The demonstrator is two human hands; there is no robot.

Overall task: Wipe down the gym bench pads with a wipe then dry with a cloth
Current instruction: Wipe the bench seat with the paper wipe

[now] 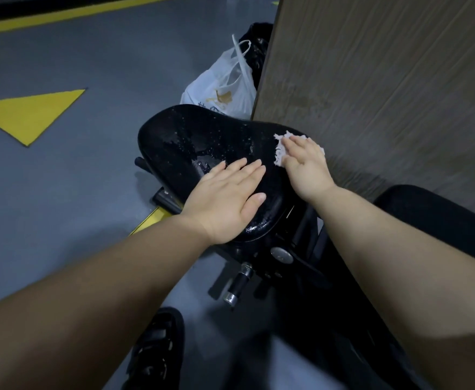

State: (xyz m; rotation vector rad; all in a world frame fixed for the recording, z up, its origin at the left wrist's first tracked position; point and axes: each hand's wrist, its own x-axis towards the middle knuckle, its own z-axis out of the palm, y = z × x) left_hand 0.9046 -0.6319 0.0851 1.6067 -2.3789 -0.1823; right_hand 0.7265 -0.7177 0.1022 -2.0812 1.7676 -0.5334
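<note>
1. Grey floor [76, 66] fills the left half of the frame. It is marked with a yellow triangle [31, 114] at middle left and a yellow stripe [62, 15] across the upper left.
2. A brown, grain-patterned panel [385, 80] stands upright over the upper right, its near corner meeting the far right edge of the seat.
3. The black seat pad [191, 142] sits at the centre of the frame. It is glossy and beaded with droplets, with a small wet patch near its middle.
4. A second black pad [433, 209] shows at the right edge, below the panel and apart from the seat.
5. A white plastic bag [225, 88] rests on the floor just beyond the seat, with a black bag [256, 43] behind it against the panel's edge.
6. The left hand [228, 198] lies flat on the near part of the seat, palm down with fingers straight and together — it holds nothing.
7. The right hand [306, 167] is at the seat's right edge beside the panel, fingers extended and pressing down on the wipe.
8. A dark strapped shoe [157, 350] is at the bottom centre.
9. The white wipe [280, 153] is crumpled under the right fingers — it shows to their left and at their tips.
10. A chrome-tipped adjustment pin [237, 285] juts from the black frame below the seat.
</note>
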